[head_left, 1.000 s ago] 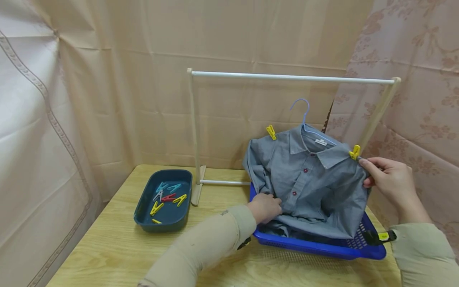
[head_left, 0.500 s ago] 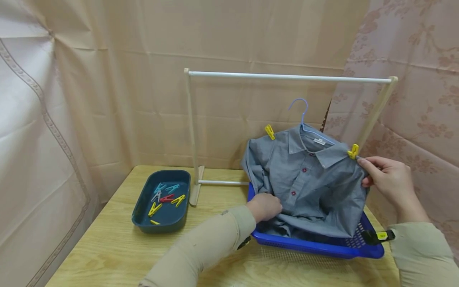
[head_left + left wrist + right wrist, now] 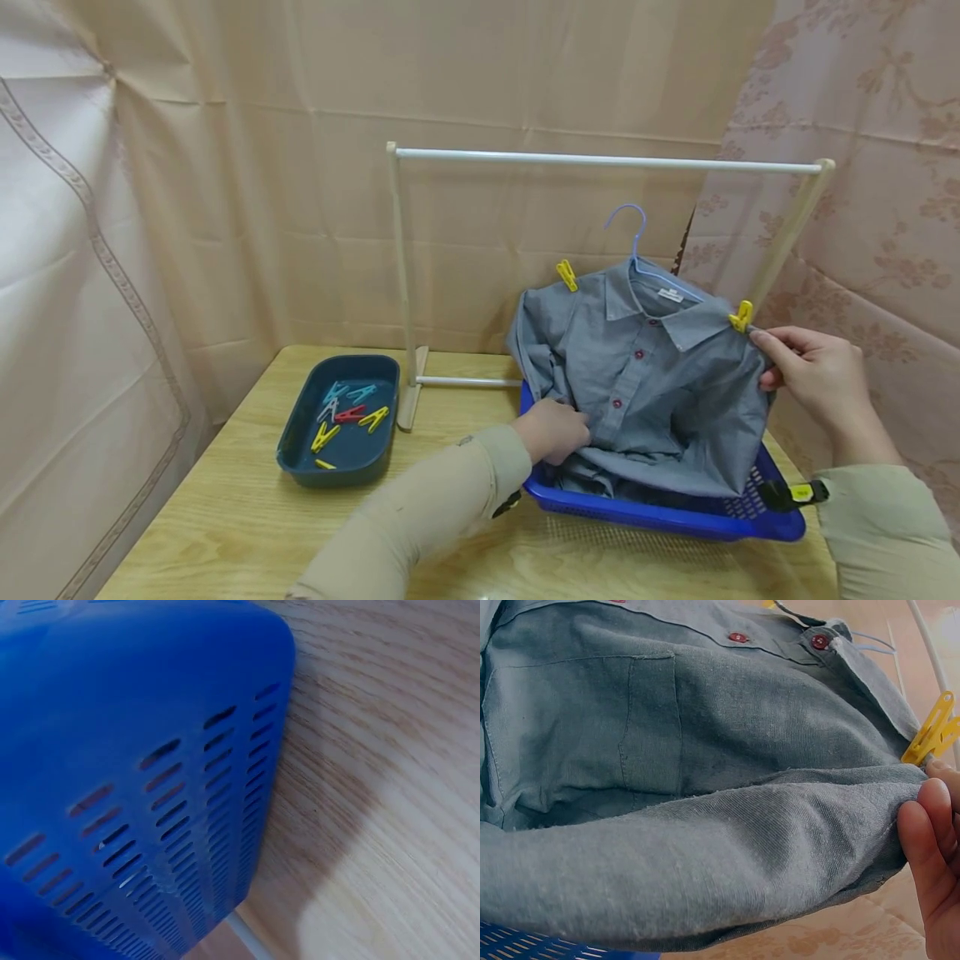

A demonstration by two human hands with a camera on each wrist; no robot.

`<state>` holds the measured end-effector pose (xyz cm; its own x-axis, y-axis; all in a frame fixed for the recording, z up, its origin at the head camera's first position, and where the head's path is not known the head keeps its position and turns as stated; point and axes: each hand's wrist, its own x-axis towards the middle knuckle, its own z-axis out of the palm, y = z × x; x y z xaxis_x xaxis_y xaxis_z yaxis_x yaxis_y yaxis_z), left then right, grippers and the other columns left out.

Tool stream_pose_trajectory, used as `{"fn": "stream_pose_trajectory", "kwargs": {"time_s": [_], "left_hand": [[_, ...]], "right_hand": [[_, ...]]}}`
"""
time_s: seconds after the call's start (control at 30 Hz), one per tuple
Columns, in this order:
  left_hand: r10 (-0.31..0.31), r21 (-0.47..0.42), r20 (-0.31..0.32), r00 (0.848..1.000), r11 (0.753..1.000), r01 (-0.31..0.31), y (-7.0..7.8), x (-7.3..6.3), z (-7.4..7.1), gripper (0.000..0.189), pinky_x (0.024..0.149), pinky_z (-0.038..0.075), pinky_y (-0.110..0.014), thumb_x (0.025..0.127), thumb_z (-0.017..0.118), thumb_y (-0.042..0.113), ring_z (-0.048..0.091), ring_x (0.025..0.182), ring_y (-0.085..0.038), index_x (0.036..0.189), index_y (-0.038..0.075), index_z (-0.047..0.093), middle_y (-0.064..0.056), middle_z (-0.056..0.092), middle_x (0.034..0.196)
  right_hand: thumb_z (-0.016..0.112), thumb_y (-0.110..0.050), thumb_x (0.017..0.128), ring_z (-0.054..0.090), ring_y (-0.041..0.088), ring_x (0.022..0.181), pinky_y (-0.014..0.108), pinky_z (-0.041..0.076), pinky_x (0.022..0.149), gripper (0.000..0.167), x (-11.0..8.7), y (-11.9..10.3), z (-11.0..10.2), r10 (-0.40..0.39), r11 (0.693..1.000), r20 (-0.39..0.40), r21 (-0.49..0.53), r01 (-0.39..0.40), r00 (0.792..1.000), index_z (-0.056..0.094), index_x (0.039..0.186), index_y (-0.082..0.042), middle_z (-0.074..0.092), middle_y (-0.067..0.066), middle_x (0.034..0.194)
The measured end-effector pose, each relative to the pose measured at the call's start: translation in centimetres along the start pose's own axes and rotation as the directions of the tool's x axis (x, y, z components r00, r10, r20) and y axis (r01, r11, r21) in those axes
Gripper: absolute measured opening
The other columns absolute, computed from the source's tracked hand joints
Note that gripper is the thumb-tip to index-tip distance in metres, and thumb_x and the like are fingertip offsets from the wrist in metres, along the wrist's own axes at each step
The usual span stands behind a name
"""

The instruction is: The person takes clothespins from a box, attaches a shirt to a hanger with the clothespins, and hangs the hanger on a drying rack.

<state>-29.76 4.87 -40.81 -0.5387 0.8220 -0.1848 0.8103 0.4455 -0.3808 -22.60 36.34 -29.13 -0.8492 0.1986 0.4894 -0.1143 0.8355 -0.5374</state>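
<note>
A grey button-up shirt spreads over a blue plastic basket, with a thin lilac hanger inside its collar. One yellow clothespin sits at the shoulder on the left, another yellow clothespin at the shoulder on the right. My right hand pinches the shirt's shoulder just beside that second clothespin, between thumb and fingers, as the right wrist view also shows. At the shirt's lower left side, above the basket rim, my left hand grips the cloth with curled fingers; its fingertips are hidden.
A rack with a white top bar and wooden posts stands behind the basket. On the left of the wooden table, a dark teal tray holds several loose clothespins. Curtains hang close at the back and sides.
Both hands keep nearly the same places on the shirt. The left hand's fingers have shifted slightly at the cloth. The clothespins, hanger and basket look unchanged.
</note>
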Motion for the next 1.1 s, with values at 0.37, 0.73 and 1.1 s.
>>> {"fn": "stream_pose_trajectory", "kwargs": {"time_s": [0.37,0.73,1.1], "left_hand": [[0.000,0.063,0.081,0.997,0.998,-0.005,0.7,-0.6,-0.2,0.058,0.103,0.044,-0.037,0.086,0.080,0.042,0.048,0.129,-0.014,0.140,0.044,0.058,0.012,0.050,0.143],[-0.039,0.077,-0.008,0.999,0.996,0.040,1.0,0.8,0.7,0.022,0.084,0.055,-0.032,0.103,0.061,0.025,0.062,0.104,-0.013,0.112,0.039,0.075,0.014,0.064,0.118],[-0.028,-0.053,-0.139,0.990,0.998,0.021,-0.5,0.3,0.1,0.012,0.077,0.057,-0.032,0.094,0.072,0.023,0.068,0.092,-0.013,0.101,0.031,0.077,0.011,0.069,0.106]], "right_hand": [[0.062,-0.041,0.102,0.062,0.008,0.050,0.014,0.047,0.050,0.043,0.0,0.1,0.1,-0.001,1.000,-0.008,0.012,0.001,1.000,0.072,0.109,0.001,0.067,0.002,0.062],[0.061,-0.039,0.103,0.063,0.008,0.050,0.013,0.048,0.051,0.043,0.1,0.1,0.1,-0.002,1.000,0.004,0.017,0.002,1.000,0.072,0.111,0.002,0.068,0.002,0.063],[0.062,-0.041,0.102,0.062,0.007,0.050,0.015,0.046,0.049,0.043,-0.2,0.0,0.2,-0.003,1.000,-0.017,0.006,0.003,1.000,0.072,0.109,0.000,0.068,0.004,0.062]]}}
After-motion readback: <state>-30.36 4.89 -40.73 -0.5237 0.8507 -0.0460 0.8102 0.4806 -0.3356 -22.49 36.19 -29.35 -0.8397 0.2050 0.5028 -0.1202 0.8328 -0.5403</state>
